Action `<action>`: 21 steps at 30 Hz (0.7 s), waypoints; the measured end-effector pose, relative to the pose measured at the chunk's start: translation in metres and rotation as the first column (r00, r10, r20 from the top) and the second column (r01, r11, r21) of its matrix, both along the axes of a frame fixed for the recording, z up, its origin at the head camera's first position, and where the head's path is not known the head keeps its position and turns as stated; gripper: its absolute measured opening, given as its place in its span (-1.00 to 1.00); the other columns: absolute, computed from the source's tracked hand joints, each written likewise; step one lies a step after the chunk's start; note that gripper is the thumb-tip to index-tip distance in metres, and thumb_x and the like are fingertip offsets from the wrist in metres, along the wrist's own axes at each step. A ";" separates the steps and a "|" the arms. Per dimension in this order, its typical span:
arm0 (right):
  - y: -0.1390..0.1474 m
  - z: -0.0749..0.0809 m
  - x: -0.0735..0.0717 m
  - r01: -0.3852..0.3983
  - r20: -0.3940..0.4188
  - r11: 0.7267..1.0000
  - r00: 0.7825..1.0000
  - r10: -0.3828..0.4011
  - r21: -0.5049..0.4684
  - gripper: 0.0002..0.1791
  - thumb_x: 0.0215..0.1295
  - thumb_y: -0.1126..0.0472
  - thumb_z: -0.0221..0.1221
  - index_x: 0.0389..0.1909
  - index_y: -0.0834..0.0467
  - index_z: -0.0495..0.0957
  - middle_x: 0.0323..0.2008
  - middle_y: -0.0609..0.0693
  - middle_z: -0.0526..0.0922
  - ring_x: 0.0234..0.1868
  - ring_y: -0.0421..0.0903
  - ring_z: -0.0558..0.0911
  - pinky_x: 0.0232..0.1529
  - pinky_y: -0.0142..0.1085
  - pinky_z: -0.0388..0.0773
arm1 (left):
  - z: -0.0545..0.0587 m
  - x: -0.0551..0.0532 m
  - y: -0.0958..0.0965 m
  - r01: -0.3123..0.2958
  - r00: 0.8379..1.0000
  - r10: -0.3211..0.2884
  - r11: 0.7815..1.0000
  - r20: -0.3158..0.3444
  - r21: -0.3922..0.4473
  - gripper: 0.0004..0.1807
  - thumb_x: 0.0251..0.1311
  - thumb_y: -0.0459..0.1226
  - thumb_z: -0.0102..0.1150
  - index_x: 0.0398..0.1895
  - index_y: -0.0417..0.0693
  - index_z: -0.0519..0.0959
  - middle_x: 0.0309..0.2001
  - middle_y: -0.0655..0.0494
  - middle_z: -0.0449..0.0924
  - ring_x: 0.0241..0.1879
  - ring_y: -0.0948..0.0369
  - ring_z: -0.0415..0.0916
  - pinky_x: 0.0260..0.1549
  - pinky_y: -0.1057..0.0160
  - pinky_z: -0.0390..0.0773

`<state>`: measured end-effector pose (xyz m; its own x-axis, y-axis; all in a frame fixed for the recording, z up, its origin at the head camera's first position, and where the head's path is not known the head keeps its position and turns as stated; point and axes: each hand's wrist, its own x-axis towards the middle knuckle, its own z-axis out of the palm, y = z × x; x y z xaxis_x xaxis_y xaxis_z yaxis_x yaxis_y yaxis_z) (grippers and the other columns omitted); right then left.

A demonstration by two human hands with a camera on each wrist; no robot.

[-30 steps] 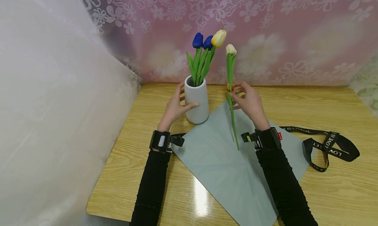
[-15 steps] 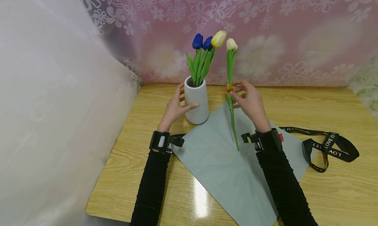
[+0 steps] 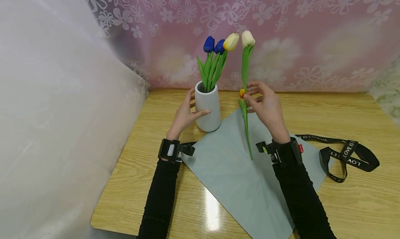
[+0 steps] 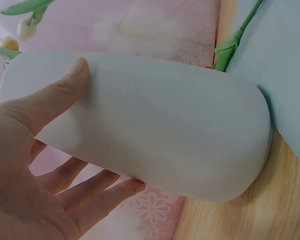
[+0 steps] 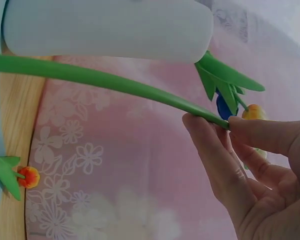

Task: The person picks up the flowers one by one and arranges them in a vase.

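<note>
My left hand point(image 3: 185, 113) holds a white vase point(image 3: 207, 108) that stands upright on the table, thumb across its front and fingers along its far side. Two blue tulips point(image 3: 209, 44) and a yellow-white tulip point(image 3: 231, 42) rise from the vase. To the right, my right hand point(image 3: 265, 105) pinches the green stem point(image 5: 125, 85) of a white tulip point(image 3: 248, 39) between thumb and fingertips. That tulip is upright, bloom on top, its lower stem hanging over the grey-blue sheet point(image 3: 237, 183). An orange-red tulip point(image 5: 29, 177) lies behind the right hand, partly hidden in the head view.
A black ribbon with white lettering point(image 3: 350, 152) lies looped at the right of the wooden table point(image 3: 131, 194). The sheet lies diagonally, one corner near the vase base. A pink floral curtain point(image 3: 281, 51) hangs behind the table's back edge, and white cloth point(image 3: 62, 93) drapes at the left.
My right hand has moved slightly up and right, and the white tulip's bloom has risen to about the height of the yellow-white one. The left hand and vase stay in place.
</note>
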<state>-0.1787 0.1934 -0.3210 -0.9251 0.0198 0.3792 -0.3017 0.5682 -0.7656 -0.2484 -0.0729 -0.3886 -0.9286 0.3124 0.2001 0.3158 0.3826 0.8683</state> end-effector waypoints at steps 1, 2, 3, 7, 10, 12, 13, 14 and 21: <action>-0.001 0.001 0.002 0.004 -0.011 1.000 1.000 -0.004 0.000 -0.62 0.46 0.25 0.20 0.24 0.20 0.47 -0.09 0.24 0.67 -0.36 0.18 0.72 -0.49 -0.52 0.65 | 0.000 0.000 0.000 -0.001 1.000 0.001 1.000 0.001 -0.001 0.03 0.16 -0.10 0.49 0.59 0.27 0.02 0.48 -0.16 0.23 0.38 -0.20 0.35 0.13 -0.11 0.63; -0.002 0.003 0.003 0.008 -0.020 1.000 1.000 -0.008 -0.001 -0.62 0.46 0.26 0.21 0.24 0.19 0.47 -0.09 0.24 0.67 -0.36 0.18 0.72 -0.49 -0.51 0.65 | 0.000 0.000 0.000 -0.001 1.000 0.001 1.000 0.000 -0.002 0.04 0.16 -0.10 0.49 0.59 0.28 0.02 0.48 -0.16 0.23 0.38 -0.20 0.35 0.12 -0.10 0.64; -0.002 0.004 0.005 0.012 -0.028 1.000 1.000 -0.012 -0.004 -0.62 0.46 0.26 0.21 0.24 0.19 0.47 -0.10 0.23 0.66 -0.36 0.18 0.71 -0.48 -0.51 0.66 | 0.000 0.000 0.000 -0.001 1.000 0.001 1.000 0.001 -0.002 0.04 0.16 -0.09 0.49 0.59 0.28 0.02 0.48 -0.16 0.23 0.38 -0.20 0.35 0.12 -0.10 0.64; -0.005 0.009 0.009 0.026 -0.059 1.000 0.998 -0.026 -0.012 -0.61 0.45 0.28 0.21 0.25 0.19 0.47 -0.09 0.22 0.65 -0.36 0.09 0.71 -0.48 -0.50 0.66 | 0.000 0.000 0.000 -0.005 1.000 0.005 1.000 0.004 -0.002 0.04 0.16 -0.09 0.49 0.59 0.29 0.02 0.49 -0.16 0.23 0.38 -0.20 0.35 0.12 -0.11 0.64; -0.007 0.012 0.012 0.028 -0.078 0.999 0.996 -0.030 -0.025 -0.61 0.44 0.28 0.22 0.24 0.20 0.47 -0.09 0.21 0.65 -0.40 -0.10 0.69 -0.47 -0.50 0.66 | 0.000 0.001 -0.001 -0.006 1.000 0.006 1.000 0.005 -0.005 0.03 0.16 -0.09 0.48 0.59 0.29 0.02 0.48 -0.16 0.23 0.38 -0.20 0.35 0.13 -0.11 0.63; -0.009 0.014 0.014 0.023 -0.091 0.999 0.996 -0.027 -0.045 -0.60 0.44 0.28 0.22 0.24 0.20 0.48 -0.10 0.21 0.65 -0.43 -0.24 0.66 -0.46 -0.49 0.67 | 0.000 0.001 -0.001 -0.007 1.000 0.007 1.000 0.005 -0.008 0.03 0.17 -0.10 0.48 0.59 0.29 0.02 0.48 -0.16 0.23 0.37 -0.20 0.35 0.13 -0.11 0.63; -0.010 0.015 0.015 0.018 -0.098 0.998 0.995 -0.024 -0.058 -0.60 0.44 0.28 0.23 0.24 0.21 0.48 -0.10 0.21 0.65 -0.43 -0.29 0.64 -0.45 -0.49 0.68 | 0.000 0.001 -0.001 -0.007 1.000 0.007 1.000 0.007 -0.008 0.03 0.17 -0.09 0.48 0.59 0.29 0.02 0.48 -0.16 0.23 0.38 -0.20 0.35 0.13 -0.10 0.63; -0.010 0.015 0.016 0.015 -0.105 0.997 0.994 -0.022 -0.070 -0.60 0.43 0.29 0.23 0.25 0.22 0.48 -0.10 0.21 0.64 -0.43 -0.33 0.63 -0.45 -0.49 0.68 | 0.000 0.001 -0.001 -0.007 1.000 0.007 1.000 0.007 -0.007 0.03 0.17 -0.10 0.48 0.59 0.28 0.02 0.49 -0.16 0.23 0.38 -0.20 0.35 0.13 -0.10 0.64; -0.016 0.018 0.020 -0.021 -0.197 0.986 0.980 -0.012 -0.165 -0.62 0.42 0.31 0.24 0.21 0.26 0.50 -0.14 0.14 0.64 -0.42 -0.36 0.65 -0.42 -0.49 0.69 | 0.001 0.001 0.000 -0.002 1.000 0.002 1.000 0.004 0.003 0.03 0.16 -0.11 0.49 0.59 0.26 0.02 0.50 -0.13 0.22 0.39 -0.18 0.34 0.13 -0.10 0.63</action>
